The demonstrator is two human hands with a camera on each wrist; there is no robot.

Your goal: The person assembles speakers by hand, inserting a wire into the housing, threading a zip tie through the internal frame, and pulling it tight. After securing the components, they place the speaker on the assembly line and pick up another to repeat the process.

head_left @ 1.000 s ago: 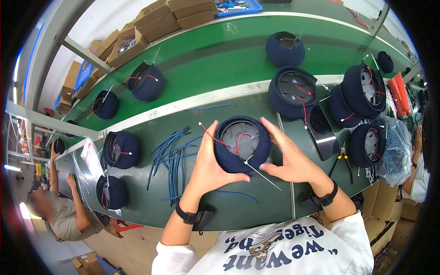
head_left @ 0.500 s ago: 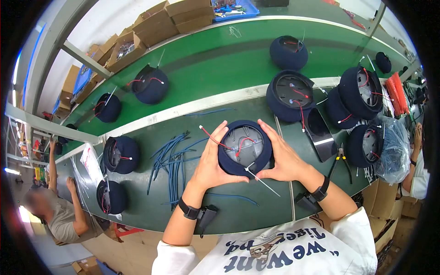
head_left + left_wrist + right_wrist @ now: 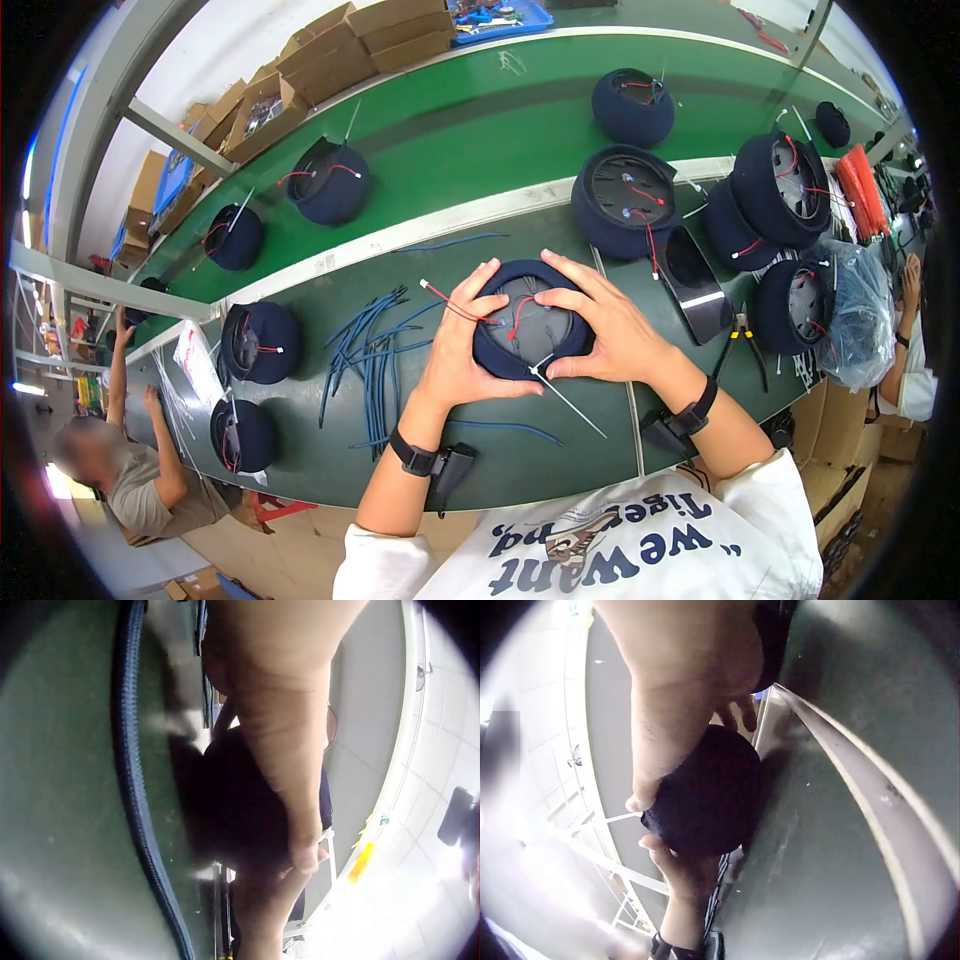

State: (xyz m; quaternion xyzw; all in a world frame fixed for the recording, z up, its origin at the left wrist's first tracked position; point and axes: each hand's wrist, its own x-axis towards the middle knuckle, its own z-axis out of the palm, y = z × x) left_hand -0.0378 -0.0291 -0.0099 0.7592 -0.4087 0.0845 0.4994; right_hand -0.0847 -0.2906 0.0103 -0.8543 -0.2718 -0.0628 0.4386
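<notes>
Between both hands is a round navy fabric-covered shell, its opening facing up over a grey plastic inside. Red wires with a small white plug come out of it, and a white zip tie sticks out at the front rim. My left hand grips the left side, thumb along the front. On the right side, my right hand holds the shell, its index finger bent over the rim by the wires. The right wrist view shows the shell's dark outer side close over the table.
Blue braided sleeves lie to the left. Several similar shells stand left, right and on the green back strip. A phone, pliers and a clear plastic bag are at right. Another person sits far left.
My right hand has come in against the shell, and its index finger has moved over the rim to the inside. The left hand keeps its hold on the left side.
</notes>
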